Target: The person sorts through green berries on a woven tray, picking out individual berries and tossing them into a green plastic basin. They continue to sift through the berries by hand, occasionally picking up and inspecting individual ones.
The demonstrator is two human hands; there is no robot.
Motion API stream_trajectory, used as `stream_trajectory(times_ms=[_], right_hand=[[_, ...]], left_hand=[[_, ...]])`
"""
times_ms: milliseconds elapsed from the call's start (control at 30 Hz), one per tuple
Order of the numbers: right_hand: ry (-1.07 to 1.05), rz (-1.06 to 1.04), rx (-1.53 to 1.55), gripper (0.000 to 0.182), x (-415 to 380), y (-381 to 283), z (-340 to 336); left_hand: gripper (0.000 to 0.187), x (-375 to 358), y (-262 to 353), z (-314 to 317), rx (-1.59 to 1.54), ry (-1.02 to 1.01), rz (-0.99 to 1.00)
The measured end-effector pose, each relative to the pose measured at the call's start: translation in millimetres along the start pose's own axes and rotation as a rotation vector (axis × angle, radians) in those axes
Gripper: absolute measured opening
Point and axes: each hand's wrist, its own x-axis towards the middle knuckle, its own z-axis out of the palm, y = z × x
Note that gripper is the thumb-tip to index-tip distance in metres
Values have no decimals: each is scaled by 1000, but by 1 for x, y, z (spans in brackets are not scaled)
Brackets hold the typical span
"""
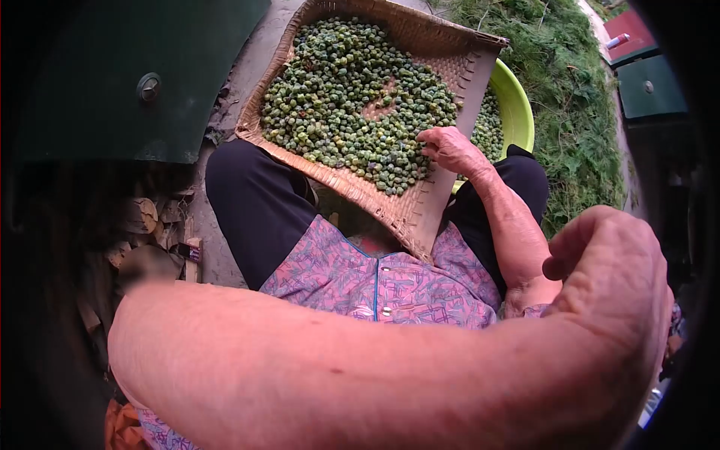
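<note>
Fingers, right hand point(452, 150): bent, palm down, tips on the green berries point(352, 97) by the tray's right rim; I cannot tell if any are pinched.
Fingers, left hand point(615, 277): loosely curled close to the camera, forearm across the view; I cannot tell whether it holds anything.
Berries: heaped in the woven tray point(420, 214), which rests tilted on the lap.
Risk: no hand grips the tray, so a knee shift could tip it and send round berries rolling into the grass point(577, 112).
Textures: small, knobbly, dull-green berries; stiff plaited tray, frayed corner; smooth plastic basin point(517, 105) behind.
</note>
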Motion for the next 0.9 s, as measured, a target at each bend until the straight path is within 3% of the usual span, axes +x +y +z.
stream_trajectory(times_ms=[367,900], right_hand=[[-20,-15,-8,29,2,-1,-4],[-56,26,-18,30,2,-1,-4]], left_hand=[[16,13,-8,28,-85,73,22],[16,16,-13,16,6,74,42]])
